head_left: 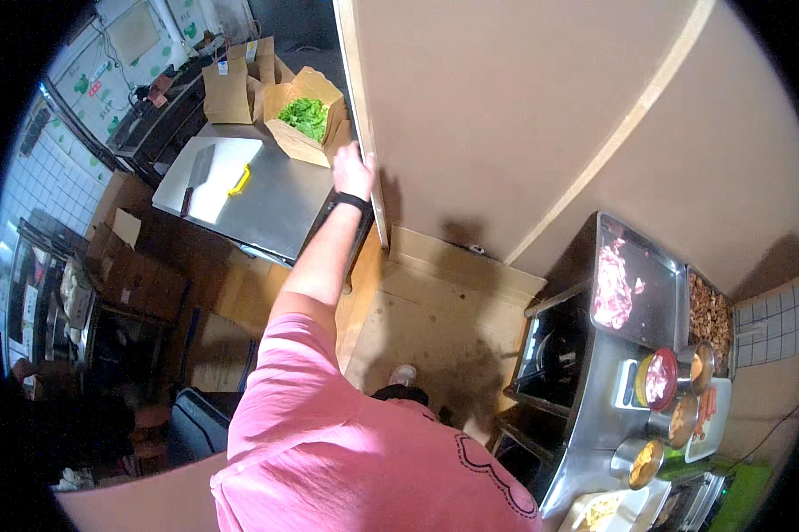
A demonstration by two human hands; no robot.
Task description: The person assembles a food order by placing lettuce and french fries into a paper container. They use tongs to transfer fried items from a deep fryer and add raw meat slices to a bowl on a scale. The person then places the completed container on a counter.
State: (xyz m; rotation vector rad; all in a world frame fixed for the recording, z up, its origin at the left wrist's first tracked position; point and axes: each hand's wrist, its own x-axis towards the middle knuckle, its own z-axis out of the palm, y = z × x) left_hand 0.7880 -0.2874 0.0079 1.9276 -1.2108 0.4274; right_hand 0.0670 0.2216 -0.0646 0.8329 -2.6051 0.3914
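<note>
Head view: left hand (353,170) at the side of an open paper bag (297,147)

The paper bag stands at the far right corner of the steel worktop (280,199), with its mouth spread wide and leafy greens (304,117) showing inside. The left hand, with a black band (352,202) at the wrist, is at the bag's near right corner, close by the pale edge strip (360,89) of the partition. Its fingers (340,156) overlap the brown paper in the picture, but I cannot tell whether they pinch it, only touch it, or lie just in front of it. The right hand is out of view.

As I judge it, the bag will be light for its bulk, since loose leaves weigh little. Its paper walls look stiff enough to stand by themselves, yet they should crease easily under a hard squeeze. The greens look soft and easily bruised; if they are damp, the paper may weaken, mostly near the bottom. A hold on one side wall alone would probably fold it inward and tip the mouth. The surer grip would be low on two opposite sides, or one palm under the base with the fingers steadying a wall.

Left of the bag stand other paper bags (228,93). Nearer on the worktop, a knife (202,166) and a yellow tool (240,181) lie on a white board (231,152).
</note>
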